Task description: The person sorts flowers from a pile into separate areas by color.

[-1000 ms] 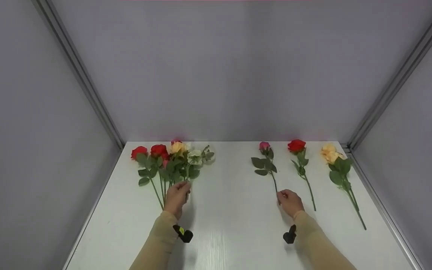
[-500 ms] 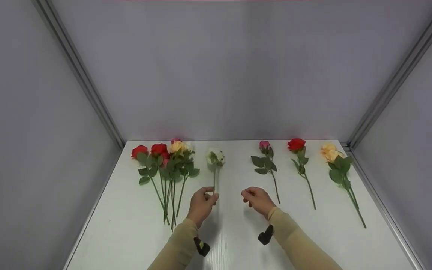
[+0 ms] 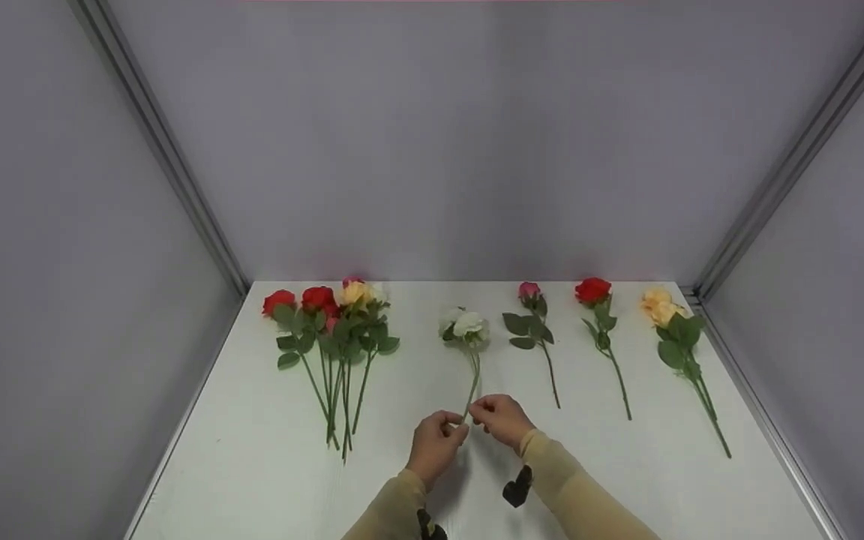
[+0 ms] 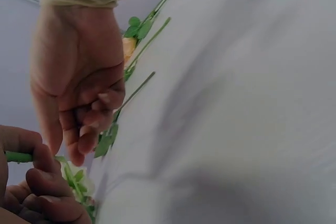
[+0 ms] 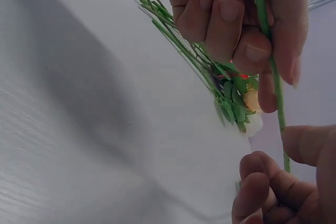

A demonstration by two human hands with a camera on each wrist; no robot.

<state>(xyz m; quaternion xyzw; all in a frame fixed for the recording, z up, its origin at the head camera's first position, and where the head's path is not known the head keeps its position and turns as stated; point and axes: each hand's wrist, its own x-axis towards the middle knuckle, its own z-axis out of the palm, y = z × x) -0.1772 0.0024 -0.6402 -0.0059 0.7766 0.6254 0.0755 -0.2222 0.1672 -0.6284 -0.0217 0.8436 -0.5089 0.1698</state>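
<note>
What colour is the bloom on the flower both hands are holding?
White, on the white-bloomed, green-stemmed flower; it shows best in the head view.

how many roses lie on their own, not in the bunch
3, in a row right of the hands: pink rose, red rose, peach rose. The white rose is held by left hand and right hand.

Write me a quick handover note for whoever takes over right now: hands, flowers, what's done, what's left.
Left hand and right hand both pinch the lower stem of the white rose, mid-table.
A bunch of roses lies at left on the table.
At right, single and apart: pink rose, red rose, peach rose.
Done: white rose is out of the bunch.
Left, probably: lay it beside the pink rose.
</note>
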